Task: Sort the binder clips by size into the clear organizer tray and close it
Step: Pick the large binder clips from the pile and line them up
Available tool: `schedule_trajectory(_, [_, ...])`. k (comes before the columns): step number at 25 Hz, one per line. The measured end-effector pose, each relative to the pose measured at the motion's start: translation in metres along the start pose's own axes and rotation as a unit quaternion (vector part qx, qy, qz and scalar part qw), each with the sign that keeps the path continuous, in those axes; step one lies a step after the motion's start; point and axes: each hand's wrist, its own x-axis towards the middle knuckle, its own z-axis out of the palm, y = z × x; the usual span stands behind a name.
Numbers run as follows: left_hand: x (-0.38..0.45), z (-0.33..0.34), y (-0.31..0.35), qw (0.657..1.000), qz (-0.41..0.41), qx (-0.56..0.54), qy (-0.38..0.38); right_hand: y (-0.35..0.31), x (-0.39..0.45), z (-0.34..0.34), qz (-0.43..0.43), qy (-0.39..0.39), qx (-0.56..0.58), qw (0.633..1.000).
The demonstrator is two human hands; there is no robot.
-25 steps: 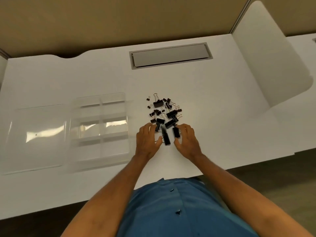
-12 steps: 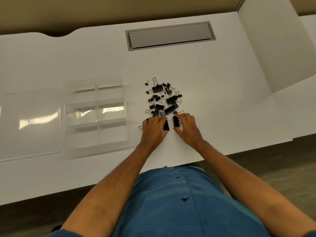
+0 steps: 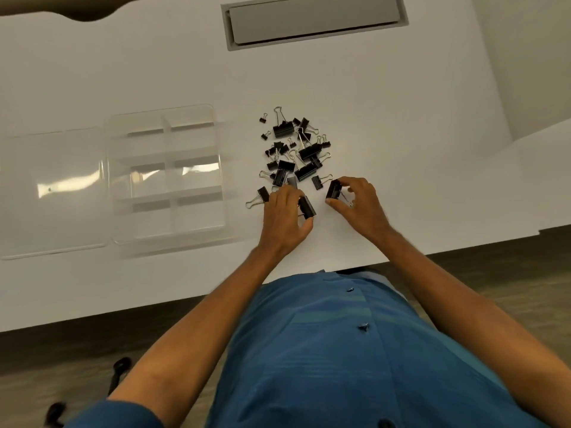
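Head view: white desk (image 3: pixel 370 118), clear tray (image 3: pixel 167 211) at nine o'clock, clip pile (image 3: pixel 293 149) centre. Left hand (image 3: pixel 282 217) pinches a large clip (image 3: pixel 307 206); right hand (image 3: pixel 360 202) pinches another (image 3: pixel 333 189). Tangled wire handles might drag neighbouring clips along.

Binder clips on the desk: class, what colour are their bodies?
Black, with silver wire handles; the head view shows the binder clips clearly.

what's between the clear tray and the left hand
In the head view, mostly bare white desk. One binder clip with splayed wire handles lies just beside the left hand, nearer it than the clear tray.
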Motion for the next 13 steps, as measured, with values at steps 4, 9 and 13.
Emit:
schedule_trajectory(4, [0.017,-0.005,0.039,0.977,-0.100,-0.181,-0.056,0.001,0.018,-0.051,0.114,-0.041,0.155,0.980])
schedule_trajectory(9, [0.075,0.011,0.074,0.969,-0.108,-0.210,-0.078,0.034,0.061,-0.115,0.120,-0.063,0.154,0.979])
schedule_trajectory(13, [0.146,0.026,0.088,0.987,-0.056,-0.138,-0.062,0.059,0.112,-0.158,0.042,-0.081,0.026,0.996])
